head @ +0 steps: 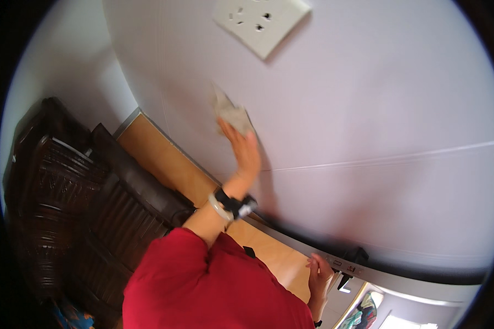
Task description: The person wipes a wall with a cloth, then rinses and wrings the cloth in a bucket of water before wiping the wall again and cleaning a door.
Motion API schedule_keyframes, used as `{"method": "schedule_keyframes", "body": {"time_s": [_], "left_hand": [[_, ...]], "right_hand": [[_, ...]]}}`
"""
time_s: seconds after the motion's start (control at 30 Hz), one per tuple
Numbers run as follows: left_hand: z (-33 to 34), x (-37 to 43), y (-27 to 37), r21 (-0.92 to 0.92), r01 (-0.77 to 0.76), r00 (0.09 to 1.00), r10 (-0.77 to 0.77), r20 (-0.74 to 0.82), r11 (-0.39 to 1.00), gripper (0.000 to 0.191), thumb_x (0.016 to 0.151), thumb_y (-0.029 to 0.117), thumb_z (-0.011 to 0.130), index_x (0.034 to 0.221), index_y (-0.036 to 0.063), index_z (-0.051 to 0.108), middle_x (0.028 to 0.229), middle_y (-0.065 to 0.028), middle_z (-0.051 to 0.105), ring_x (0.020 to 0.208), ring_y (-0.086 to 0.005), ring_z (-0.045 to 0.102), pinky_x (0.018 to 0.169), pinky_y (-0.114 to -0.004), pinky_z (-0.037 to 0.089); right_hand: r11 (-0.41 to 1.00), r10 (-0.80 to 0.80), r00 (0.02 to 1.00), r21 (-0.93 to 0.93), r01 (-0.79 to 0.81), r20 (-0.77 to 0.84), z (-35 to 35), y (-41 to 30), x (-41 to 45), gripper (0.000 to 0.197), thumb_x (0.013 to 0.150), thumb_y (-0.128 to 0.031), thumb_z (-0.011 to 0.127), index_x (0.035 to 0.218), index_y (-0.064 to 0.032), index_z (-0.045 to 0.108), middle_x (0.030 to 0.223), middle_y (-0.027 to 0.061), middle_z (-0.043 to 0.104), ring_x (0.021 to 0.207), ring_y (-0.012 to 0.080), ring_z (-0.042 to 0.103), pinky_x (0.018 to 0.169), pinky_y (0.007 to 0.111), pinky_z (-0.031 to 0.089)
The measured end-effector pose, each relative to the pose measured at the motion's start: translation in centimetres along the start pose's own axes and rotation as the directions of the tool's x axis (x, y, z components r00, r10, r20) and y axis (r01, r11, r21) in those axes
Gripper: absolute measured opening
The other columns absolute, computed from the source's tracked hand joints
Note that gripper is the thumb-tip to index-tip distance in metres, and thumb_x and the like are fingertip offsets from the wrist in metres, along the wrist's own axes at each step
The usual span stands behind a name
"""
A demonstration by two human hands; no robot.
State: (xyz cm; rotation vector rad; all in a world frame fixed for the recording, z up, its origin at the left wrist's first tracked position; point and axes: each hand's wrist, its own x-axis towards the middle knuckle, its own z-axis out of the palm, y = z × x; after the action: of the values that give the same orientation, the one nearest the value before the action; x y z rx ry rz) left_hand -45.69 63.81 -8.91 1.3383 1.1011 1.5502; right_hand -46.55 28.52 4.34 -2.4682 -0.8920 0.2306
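Note:
My left hand (241,150), blurred, is pressed towards the pale wall (354,98) with a crumpled beige cloth (232,113) under its fingers. A black strap with a small device and a pale bangle circle that wrist. The cloth lies on the wall below a white socket plate (267,24). Down at the lower right, my right hand (321,271) is beside the silver-grey edge (296,242) of a long object along the wall. Its fingers are slightly bent, and nothing shows in them.
A dark slatted wooden seat (103,205) with a dark bolster-like part stands at the left. Light-brown flooring (160,156) runs between it and the wall. A small black item (357,256) sits by the silver-grey edge. Colourful fabric (364,312) shows at the lower right.

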Motion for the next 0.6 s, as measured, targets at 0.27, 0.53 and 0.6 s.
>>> {"method": "schedule_keyframes", "body": {"time_s": [0.27,0.53,0.6], "left_hand": [[0.6,7.1,5.2,-0.06,-0.081,0.971,0.065,-0.229,0.995,0.054,0.095,0.026,0.035,0.134,-0.0092,0.02,0.142,-0.0269,0.015,0.132,-0.0395,0.016,0.108,-0.044,0.012],[1.1,9.2,18.8,0.016,-0.809,0.587,0.806,0.076,0.588,0.05,0.086,0.034,0.048,0.123,0.0002,0.046,0.14,-0.0225,0.027,0.129,-0.0439,0.023,0.102,-0.055,0.016],[0.8,12.1,22.0,0.023,-0.857,0.515,0.857,0.039,0.514,0.05,0.086,0.034,0.048,0.124,0.001,0.047,0.139,-0.0218,0.031,0.128,-0.0444,0.026,0.102,-0.055,0.018]], "right_hand": [[0.993,0.08,0.996,0.089,-0.076,-0.039,0.0,3.0,-2.1,0.016,0.085,0.0,0.049,0.097,0.0013,0.059,0.077,0.0138,0.063,0.064,0.0204,0.064,0.058,0.028,0.051],[0.99,0.026,0.999,0.14,-0.02,-0.046,0.4,4.3,-2.3,0.016,0.087,-0.001,0.049,0.098,0.0009,0.06,0.076,0.0112,0.062,0.063,0.0161,0.061,0.059,0.026,0.05],[0.992,0.012,0.999,0.123,-0.008,-0.033,0.4,4.1,-2.3,0.016,0.087,-0.001,0.049,0.099,0.0008,0.06,0.077,0.0114,0.062,0.063,0.0164,0.061,0.059,0.026,0.05]]}}
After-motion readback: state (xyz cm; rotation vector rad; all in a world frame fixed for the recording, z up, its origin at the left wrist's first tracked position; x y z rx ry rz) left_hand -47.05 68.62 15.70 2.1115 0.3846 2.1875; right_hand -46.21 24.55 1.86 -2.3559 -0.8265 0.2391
